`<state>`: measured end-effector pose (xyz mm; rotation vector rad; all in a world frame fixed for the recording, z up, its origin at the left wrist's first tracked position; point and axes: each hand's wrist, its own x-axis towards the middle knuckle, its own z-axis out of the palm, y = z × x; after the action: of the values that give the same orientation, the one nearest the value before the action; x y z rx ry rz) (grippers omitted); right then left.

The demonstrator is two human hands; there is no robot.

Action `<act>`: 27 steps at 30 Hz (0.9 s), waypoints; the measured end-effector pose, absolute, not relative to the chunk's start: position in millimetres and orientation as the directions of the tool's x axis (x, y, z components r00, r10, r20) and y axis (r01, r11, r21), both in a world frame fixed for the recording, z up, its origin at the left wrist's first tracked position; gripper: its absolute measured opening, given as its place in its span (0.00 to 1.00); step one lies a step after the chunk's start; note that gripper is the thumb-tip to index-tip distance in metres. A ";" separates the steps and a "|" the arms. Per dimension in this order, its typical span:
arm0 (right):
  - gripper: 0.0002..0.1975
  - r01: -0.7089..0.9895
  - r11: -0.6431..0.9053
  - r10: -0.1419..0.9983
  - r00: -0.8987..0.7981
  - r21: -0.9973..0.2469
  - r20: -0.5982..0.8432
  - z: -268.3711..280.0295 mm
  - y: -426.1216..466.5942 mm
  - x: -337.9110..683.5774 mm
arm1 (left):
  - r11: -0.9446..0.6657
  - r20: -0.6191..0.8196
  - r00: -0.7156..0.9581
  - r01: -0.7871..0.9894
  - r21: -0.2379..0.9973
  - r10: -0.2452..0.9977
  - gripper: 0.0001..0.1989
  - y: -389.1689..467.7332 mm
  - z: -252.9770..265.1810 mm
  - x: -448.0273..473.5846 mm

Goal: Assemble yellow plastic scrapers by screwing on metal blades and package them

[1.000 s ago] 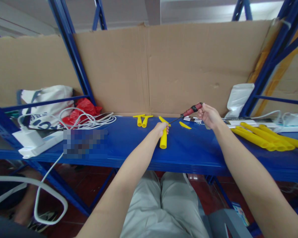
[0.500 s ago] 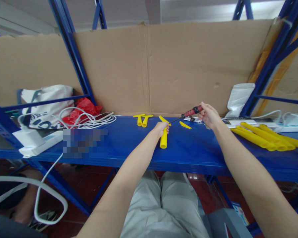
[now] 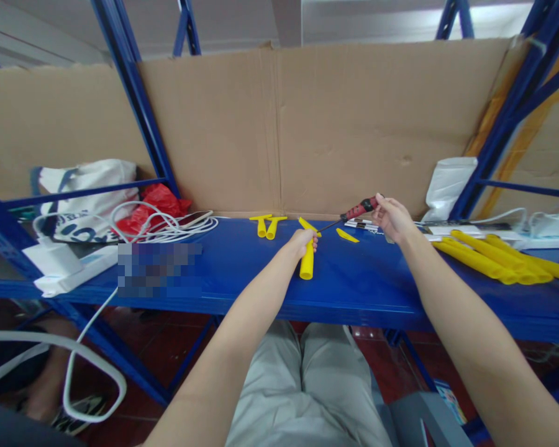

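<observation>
My left hand [image 3: 306, 242] is wrapped around a yellow tube [image 3: 307, 267] that has a flat yellow crosspiece [image 3: 307, 225] at its far end. My right hand [image 3: 394, 217] grips the end of a red-and-black-handled screwdriver [image 3: 359, 209]. Its thin dark shaft slants down to the left and meets the tube at my left fingers; the tip is hidden there. To the right of the tube lies a loose flat yellow piece [image 3: 347, 235]. Two yellow T-shaped pieces [image 3: 266, 227] lie further left on the blue shelf [image 3: 242, 267].
Several yellow tubes [image 3: 498, 261] lie at the right. On the left are a white power strip [image 3: 77, 273], coiled white cables [image 3: 177, 230], a red plastic bag [image 3: 156, 203] and a white cloth bag [image 3: 90, 192]. Cardboard [image 3: 335, 124] stands along the back, between blue posts.
Both hands keep their places on the tube and the screwdriver. My right hand's fingers have shifted very slightly on the handle; nothing else has visibly moved.
</observation>
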<state>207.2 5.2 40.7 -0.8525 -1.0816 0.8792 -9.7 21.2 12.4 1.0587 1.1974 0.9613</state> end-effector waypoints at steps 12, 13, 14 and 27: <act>0.20 -0.180 0.395 0.914 0.179 -0.901 0.365 44.3 -1.3 203.3 | 0.235 -0.232 0.121 -0.014 0.972 0.965 0.09 21.7 12.0 -9.7; 0.19 -0.181 0.396 0.914 0.173 -0.900 0.368 44.4 -1.2 203.5 | 0.234 -0.231 0.121 -0.012 0.972 0.965 0.09 21.9 12.0 -9.7; 0.18 -0.179 0.398 0.913 0.171 -0.900 0.370 44.2 -0.7 203.8 | 0.234 -0.231 0.120 -0.011 0.972 0.966 0.09 22.0 11.9 -9.7; 0.23 -0.111 0.426 0.873 0.311 -0.898 0.375 39.7 5.4 205.4 | 0.228 -0.223 0.130 -0.024 0.973 0.966 0.09 16.5 13.7 -9.7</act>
<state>205.4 5.4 39.7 -0.9017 -1.0472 0.7812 -9.7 16.5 13.7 1.0707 1.1878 0.9687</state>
